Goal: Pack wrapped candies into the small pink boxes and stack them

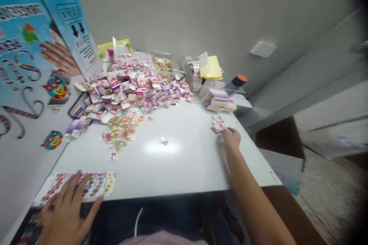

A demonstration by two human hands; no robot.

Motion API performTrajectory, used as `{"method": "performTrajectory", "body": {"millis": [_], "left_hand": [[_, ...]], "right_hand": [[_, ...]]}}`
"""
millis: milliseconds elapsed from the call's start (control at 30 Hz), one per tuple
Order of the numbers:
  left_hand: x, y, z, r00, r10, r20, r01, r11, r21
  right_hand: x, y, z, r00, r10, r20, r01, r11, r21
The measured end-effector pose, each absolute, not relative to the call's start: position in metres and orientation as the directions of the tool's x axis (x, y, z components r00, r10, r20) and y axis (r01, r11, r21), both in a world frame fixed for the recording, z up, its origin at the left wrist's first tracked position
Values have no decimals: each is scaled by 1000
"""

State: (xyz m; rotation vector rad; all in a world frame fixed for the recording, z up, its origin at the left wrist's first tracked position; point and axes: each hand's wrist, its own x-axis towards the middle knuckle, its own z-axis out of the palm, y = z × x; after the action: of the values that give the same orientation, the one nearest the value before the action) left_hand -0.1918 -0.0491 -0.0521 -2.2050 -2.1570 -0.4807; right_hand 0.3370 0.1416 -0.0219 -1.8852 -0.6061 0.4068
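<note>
A person works with bare hands at a white table [186, 172], 1 hand at each side of the frame. At right of center, the right hand [232, 137] reaches out over the tabletop, its fingers drawn together at the near end of some small pink cartons [218, 124]. The cartons lie just beyond the fingertips, toward the upper left, in a short, loose row whose long axis appears to run away from the person. The right hand is by far the nearer of the 2, apparently touching the closest carton (blur hides the fingertips, so whether they pinch it cannot be told).

At lower left, the left hand [66, 208] lies palm down with fingers extended and thumb set wide, its fingertips over a printed sheet [100, 183]. The sheet's long axis runs left to right, roughly along the near edge of the table, well apart from the cartons.

Between the hands, a lone candy packet [164, 141] sits near mid-frame. Farther left, wrapped candies [123, 128] spread below a heap of small boxes [138, 84], which fills the upper left of the tabletop. Directly beyond the cartons, toward the upper right, stands a stack of flattened boxes [217, 100], near but apart from the right hand.
</note>
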Motion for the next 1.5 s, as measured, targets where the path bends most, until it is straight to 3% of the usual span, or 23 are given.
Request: {"method": "performTrajectory", "body": {"millis": [100,200,267,300,400,533,767,833,900,967,1067,1133,1233,1300,1367,1433,1500], "left_hand": [[-183,-50,-42,42,964,262,986,-82,143],[-183,-49,-36,43,965,259,985,-84,151],[-185,-48,-34,34,969,243,983,-76,170],[-186,-47,-33,31,972,233,981,-74,179],[-187,-45,-32,26,978,205,981,-65,185],[-191,-47,-32,56,977,207,985,-88,148],[-218,-65,-35,201,952,232,967,-230,105],[-221,-67,-31,225,938,264,954,-266,135],[-219,-66,-23,170,934,315,953,-237,187],[-212,-61,-15,38,931,363,931,-165,326],[-194,-49,-11,-187,922,339,739,-96,667],[-180,-40,-14,-321,912,257,550,-41,834],[-161,-27,-21,-398,903,163,359,-10,933],[-154,-21,-21,-410,891,194,366,-34,930],[-152,-18,-17,-475,817,326,505,-50,862],[-155,-17,-14,-512,670,537,709,-24,705],[-159,-18,-12,-430,562,706,855,3,518]], "right_hand": [[297,121,-20,743,662,102,332,-232,-914],[231,83,-20,541,831,126,407,-128,-904],[179,54,-16,270,957,102,433,-26,-901],[153,40,-12,9,993,121,452,104,-886],[82,11,-1,-497,843,205,413,438,-799],[21,4,-5,-734,654,183,429,654,-623],[9,-4,-37,-792,567,227,495,814,-304],[17,-9,-39,-767,575,287,488,811,-322],[24,-10,-38,-705,628,328,481,765,-429],[29,-7,-33,-618,713,330,473,673,-569],[33,3,-25,-522,809,269,433,523,-734],[35,8,-20,-519,823,230,429,484,-763],[34,10,-17,-560,803,205,480,516,-710],[30,8,-19,-591,781,204,494,550,-673],[22,7,-23,-596,771,224,492,571,-656],[10,10,-28,-565,789,240,512,564,-648],[-5,18,-31,-535,810,241,536,545,-645]]}}
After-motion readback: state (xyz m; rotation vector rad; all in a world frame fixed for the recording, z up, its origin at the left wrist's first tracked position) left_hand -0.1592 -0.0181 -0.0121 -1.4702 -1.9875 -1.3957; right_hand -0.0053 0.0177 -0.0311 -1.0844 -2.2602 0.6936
